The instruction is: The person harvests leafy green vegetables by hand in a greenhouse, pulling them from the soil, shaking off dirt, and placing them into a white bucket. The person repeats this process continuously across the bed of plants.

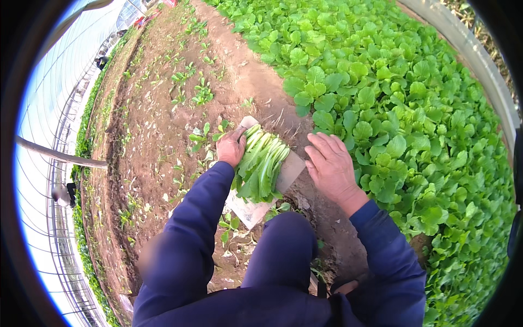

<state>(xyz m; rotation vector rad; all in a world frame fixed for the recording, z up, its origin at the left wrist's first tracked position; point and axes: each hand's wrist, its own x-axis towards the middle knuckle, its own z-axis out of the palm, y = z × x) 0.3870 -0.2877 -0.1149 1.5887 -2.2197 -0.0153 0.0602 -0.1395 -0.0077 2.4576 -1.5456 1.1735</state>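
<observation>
A bunch of leafy greens (261,163) lies on a pale flat board (293,168) on the soil, its whitish stems towards the far side and its leaves towards me. My left hand (232,147) rests at the left edge of the stems, fingers over the board's far corner; whether it grips anything I cannot tell. To the right of the board, my right hand (331,167) is held with its fingers slightly spread and nothing seen in it, near the edge of the growing greens (392,143). Its palm faces down and is hidden.
Brown soil (159,118) with scattered small plants (202,93) stretches to the left. A wooden pole (61,156) juts in from the left, by the greenhouse frame. Two people are far off at the left, one near the top (101,62). A pale low wall (470,45) borders the bed at right.
</observation>
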